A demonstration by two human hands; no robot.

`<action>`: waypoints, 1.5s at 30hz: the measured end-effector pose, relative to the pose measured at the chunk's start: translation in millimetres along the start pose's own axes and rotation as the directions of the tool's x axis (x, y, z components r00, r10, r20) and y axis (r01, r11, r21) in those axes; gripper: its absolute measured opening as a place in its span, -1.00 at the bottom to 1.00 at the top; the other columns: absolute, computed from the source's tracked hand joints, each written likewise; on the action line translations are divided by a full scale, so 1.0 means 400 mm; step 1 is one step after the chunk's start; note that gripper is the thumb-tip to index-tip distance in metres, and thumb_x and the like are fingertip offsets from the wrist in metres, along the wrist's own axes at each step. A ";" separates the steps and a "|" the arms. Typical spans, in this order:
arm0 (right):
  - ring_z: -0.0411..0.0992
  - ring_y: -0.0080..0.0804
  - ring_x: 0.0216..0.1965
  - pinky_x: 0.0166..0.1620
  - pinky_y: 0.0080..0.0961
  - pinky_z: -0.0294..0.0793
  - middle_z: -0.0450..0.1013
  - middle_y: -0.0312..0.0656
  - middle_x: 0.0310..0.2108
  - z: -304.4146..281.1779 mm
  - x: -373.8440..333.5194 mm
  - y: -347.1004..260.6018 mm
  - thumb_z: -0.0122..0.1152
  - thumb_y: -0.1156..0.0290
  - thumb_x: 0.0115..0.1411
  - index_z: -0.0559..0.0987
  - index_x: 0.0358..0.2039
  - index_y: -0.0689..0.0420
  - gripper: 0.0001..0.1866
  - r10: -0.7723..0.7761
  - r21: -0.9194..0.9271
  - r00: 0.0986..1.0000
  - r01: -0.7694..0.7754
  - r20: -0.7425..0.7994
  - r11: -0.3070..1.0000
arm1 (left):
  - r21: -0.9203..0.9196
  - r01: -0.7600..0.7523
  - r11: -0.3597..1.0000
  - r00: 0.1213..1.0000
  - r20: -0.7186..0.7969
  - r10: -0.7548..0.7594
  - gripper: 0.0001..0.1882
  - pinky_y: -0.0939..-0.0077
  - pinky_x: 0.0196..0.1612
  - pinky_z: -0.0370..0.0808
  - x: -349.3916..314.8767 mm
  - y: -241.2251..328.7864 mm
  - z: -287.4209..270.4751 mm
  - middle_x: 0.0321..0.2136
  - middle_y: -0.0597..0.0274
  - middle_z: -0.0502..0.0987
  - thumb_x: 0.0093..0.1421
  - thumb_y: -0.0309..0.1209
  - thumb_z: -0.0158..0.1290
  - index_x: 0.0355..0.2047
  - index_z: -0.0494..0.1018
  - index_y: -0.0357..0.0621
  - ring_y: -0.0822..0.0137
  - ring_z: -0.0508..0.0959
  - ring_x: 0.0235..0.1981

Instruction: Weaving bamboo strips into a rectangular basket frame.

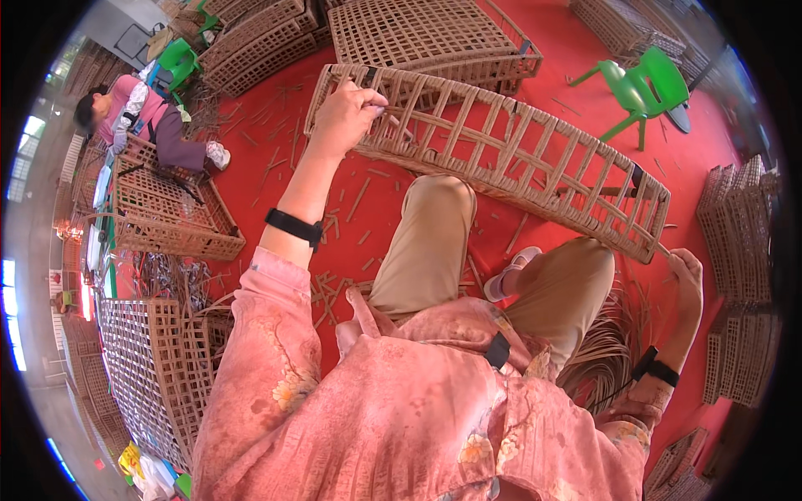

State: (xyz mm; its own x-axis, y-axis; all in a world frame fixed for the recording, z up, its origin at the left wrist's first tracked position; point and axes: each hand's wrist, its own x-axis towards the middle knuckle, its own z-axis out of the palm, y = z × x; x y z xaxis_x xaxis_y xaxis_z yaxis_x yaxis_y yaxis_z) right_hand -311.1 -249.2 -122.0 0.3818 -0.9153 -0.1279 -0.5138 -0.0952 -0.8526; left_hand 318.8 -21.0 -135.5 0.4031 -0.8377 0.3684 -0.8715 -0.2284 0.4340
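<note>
A brown woven rattan basket (518, 154) with an open lattice side leans across in front of my knees. It slants from upper left to lower right. My left hand (344, 117) is closed at its upper left end, fingers pinched at a thin rattan strip (418, 113) that runs in among the upright strands. Beyond the basket's lower right corner, my right hand (687, 269) is closed on a strand end (663, 249) that sticks out there. Whether both hands hold the same strip I cannot tell.
Large woven baskets (426, 37) stand behind, with stacks (735, 234) at right and more (154, 367) at left. A green chair (643, 88) stands far right. Scraps litter the red floor (276, 167). Loose strands (614, 351) lie by my right leg. Another person (138, 117) bends over a basket.
</note>
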 end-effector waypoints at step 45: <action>0.05 -0.74 -0.54 -0.45 -0.62 0.03 0.15 -0.55 -0.60 0.066 0.006 -0.041 0.21 0.41 0.21 0.56 -0.45 0.13 -0.88 -0.071 0.024 0.997 0.071 -0.021 0.997 | 0.153 0.088 0.984 0.994 -0.077 -0.077 -0.83 0.31 -0.20 0.50 -0.017 -0.100 -0.060 -0.35 0.30 0.45 0.17 -0.35 0.17 -0.24 0.69 0.08 0.26 0.57 -0.33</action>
State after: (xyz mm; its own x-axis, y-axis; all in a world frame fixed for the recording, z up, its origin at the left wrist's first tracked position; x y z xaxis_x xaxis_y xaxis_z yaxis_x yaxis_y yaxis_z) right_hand -281.6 -239.4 -121.8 0.4010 -0.9143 -0.0564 -0.4664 -0.1508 -0.8716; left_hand 357.7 5.9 -135.7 0.4890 -0.7773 0.3958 -0.8652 -0.3743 0.3338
